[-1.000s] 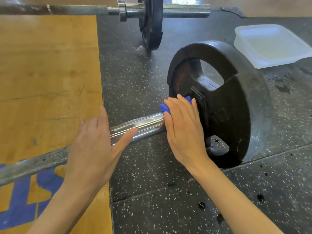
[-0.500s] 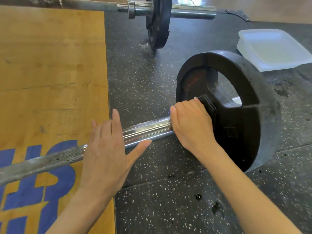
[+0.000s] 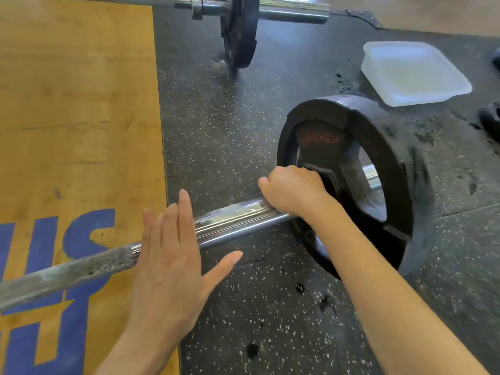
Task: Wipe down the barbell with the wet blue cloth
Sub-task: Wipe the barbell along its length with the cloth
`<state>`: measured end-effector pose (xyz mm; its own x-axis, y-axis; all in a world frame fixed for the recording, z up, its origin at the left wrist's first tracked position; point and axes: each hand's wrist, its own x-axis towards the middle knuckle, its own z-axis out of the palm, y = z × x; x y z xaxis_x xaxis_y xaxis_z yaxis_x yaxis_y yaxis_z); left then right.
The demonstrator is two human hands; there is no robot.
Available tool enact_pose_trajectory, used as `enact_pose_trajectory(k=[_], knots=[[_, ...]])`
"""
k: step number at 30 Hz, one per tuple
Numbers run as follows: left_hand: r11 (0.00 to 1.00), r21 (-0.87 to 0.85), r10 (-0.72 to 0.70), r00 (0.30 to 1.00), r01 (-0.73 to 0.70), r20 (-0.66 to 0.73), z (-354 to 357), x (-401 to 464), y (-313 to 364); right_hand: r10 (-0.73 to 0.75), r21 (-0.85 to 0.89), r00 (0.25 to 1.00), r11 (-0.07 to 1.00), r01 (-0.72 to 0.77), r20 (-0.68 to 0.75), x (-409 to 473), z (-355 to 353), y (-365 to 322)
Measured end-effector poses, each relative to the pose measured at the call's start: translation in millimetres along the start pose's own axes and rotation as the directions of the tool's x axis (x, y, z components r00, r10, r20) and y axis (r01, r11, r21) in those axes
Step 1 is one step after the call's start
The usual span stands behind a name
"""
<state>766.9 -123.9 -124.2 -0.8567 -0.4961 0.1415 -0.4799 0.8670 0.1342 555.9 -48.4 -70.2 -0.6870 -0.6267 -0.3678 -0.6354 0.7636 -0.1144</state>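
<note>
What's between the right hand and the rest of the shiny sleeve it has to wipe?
Nothing on the chrome itself. The right hand sits curled on the barbell against the weight plate; the cloth isn't visible. Further along, the left hand lies flat over the bar, covering the stretch beyond the sleeve.

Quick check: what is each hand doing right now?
Left hand: open, flat fingers resting on the chrome steel barbell.
Right hand: fist curled over the barbell beside the black weight plate; cloth not visible.

the right hand (image 3: 293, 189) has curled into a fist on the barbell (image 3: 238, 216), hiding the blue cloth.
</note>
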Motion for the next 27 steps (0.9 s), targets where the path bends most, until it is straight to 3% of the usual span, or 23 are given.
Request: enact_pose_trajectory(k=[2, 4, 5, 11, 17, 23, 27], knots=[[1.0, 0.029, 0.01, 1.0, -0.01, 0.014, 0.2, -6.8, 2.2, -0.1, 0.021, 0.951, 0.994, 0.111, -0.293, -34.2, 37.7, 13.2], [0.999, 0.031, 0.006, 1.0, -0.006, 0.007, 2.1, -13.3, 5.1, -0.064, 0.265, 0.86, 0.938, 0.226, -0.506, -81.1, 73.0, 20.7], [1.0, 0.027, 0.003, 1.0, -0.003, 0.004, 2.7, -16.3, 6.5, -0.038, 0.316, 0.836, 0.915, 0.249, -0.547, -90.7, 87.2, 25.6], [1.0, -0.002, 0.026, 1.0, -0.026, 0.0, 0.4, -26.5, 10.6, -0.062, 0.184, 0.829, 0.963, 0.195, -0.556, -51.6, 62.3, 19.6], [0.998, 0.021, 0.053, 0.999, -0.053, 0.012, -2.1, -37.7, 13.6, -0.07, 0.307, 0.814, 0.905, 0.295, -0.576, -101.4, 98.7, 37.0], [0.997, -0.037, 0.064, 0.996, -0.062, 0.056, -10.8, -53.5, 20.6, -0.059, 0.121, 0.852, 0.982, 0.142, -0.52, -62.8, 59.2, 23.9], [0.988, -0.149, 0.054, 0.998, -0.05, 0.019, -28.1, -53.7, 19.1, -0.042, 0.288, 0.794, 0.919, 0.269, -0.606, -109.3, 92.0, 35.7]])
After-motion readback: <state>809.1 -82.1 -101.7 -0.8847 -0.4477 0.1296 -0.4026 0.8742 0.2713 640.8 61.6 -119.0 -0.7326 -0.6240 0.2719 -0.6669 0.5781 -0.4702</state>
